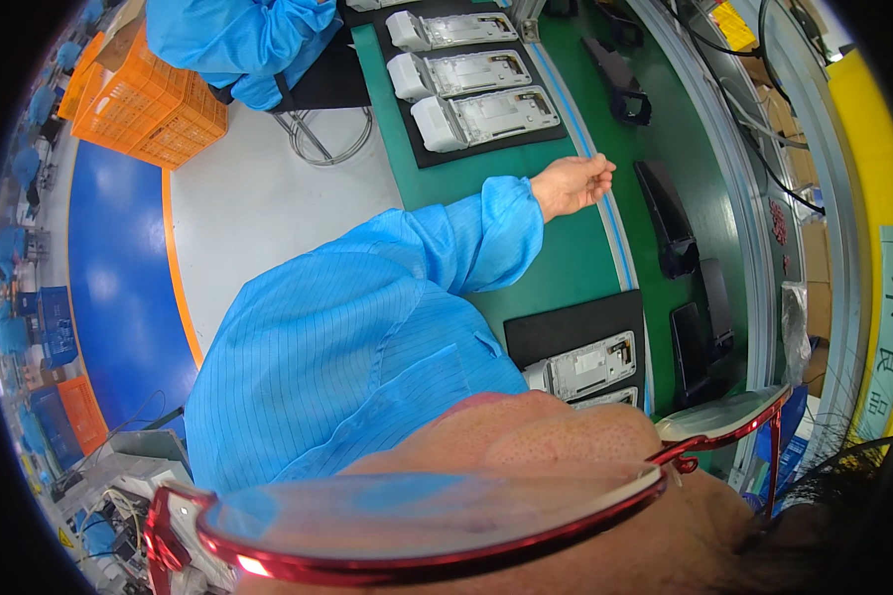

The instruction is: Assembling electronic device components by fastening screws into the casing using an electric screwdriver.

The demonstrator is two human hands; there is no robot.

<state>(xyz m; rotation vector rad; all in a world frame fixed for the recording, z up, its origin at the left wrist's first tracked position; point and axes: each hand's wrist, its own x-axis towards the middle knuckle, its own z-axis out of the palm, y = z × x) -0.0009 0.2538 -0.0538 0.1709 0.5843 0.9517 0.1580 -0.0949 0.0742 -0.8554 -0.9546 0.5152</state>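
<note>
My left hand (572,186) reaches over the green bench in a blue sleeve. Its fingers are curled together near the blue-striped edge strip, and whatever they may hold is too small to make out. Beyond it, several light-grey device housings (501,116) lie in a row on a black mat (446,155), apart from the hand. Closer to my body, another grey housing (593,367) rests on a second black mat (536,335), with part of one more beside it. My right hand is out of sight.
Dark plastic parts (667,220) lie along the green strip (620,149) past the bench edge. A metal frame with hanging cables (764,129) borders it. A person in a blue smock (238,45) is beside an orange crate (149,114). A coiled grey cable (325,144) hangs near the bench.
</note>
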